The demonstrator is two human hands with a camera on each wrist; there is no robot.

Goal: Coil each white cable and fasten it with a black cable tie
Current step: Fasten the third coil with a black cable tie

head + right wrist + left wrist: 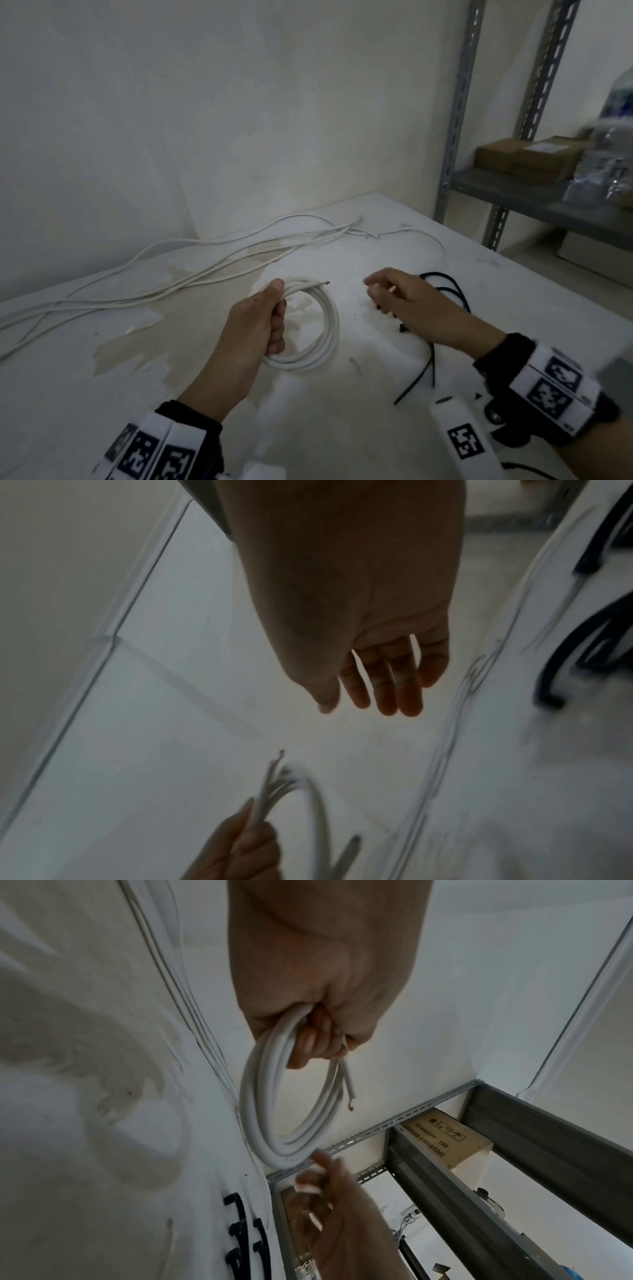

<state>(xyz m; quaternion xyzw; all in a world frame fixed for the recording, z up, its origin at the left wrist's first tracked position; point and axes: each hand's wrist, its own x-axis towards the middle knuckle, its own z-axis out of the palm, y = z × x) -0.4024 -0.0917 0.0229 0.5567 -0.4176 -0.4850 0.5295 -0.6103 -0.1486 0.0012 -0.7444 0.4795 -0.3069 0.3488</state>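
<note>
My left hand (270,315) grips a coiled white cable (325,329) at its left side, thumb on top; the coil (274,1110) hangs from the curled fingers, its bare end sticking out. My right hand (387,291) hovers to the right of the coil with fingers relaxed and straight (387,685), holding nothing. Black cable ties (428,363) lie on the table under and beyond that hand. Several loose white cables (191,267) stretch across the table's far left side.
The white table (342,411) is stained in the middle and meets a wall corner behind. A metal shelf rack (513,195) with cardboard boxes (527,157) and wrapped bottles (606,161) stands at the right.
</note>
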